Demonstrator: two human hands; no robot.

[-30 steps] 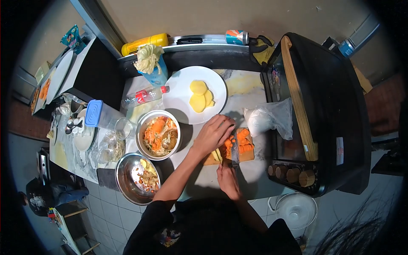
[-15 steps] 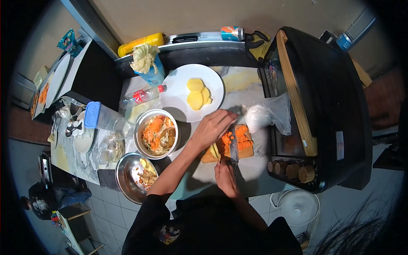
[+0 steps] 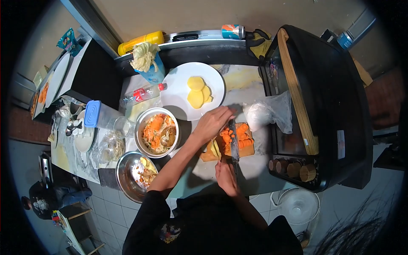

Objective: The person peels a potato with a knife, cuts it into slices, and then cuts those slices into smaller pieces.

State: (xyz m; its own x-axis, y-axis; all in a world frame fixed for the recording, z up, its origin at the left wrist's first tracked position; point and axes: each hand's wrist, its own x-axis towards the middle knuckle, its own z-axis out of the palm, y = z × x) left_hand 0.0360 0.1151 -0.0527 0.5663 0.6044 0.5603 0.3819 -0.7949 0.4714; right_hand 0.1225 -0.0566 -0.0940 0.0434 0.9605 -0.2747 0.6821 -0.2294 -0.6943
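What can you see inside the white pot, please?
The white pot holds orange and pale shreds, an orange chunk and a brown lump; whatever lies beneath them is covered.

Tight space around the cutting board [image 3: 247,150]

Bag [image 3: 276,111] and oven [image 3: 331,110] block its right; plate [image 3: 172,85] sits beyond.

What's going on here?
A person is working at a cutting board. Their right hand is at the near end of some yellow slices, its grip unclear; the left hand is just beyond them. A knife blade lies among cut orange pieces on the board. More yellow slices sit on a white plate.
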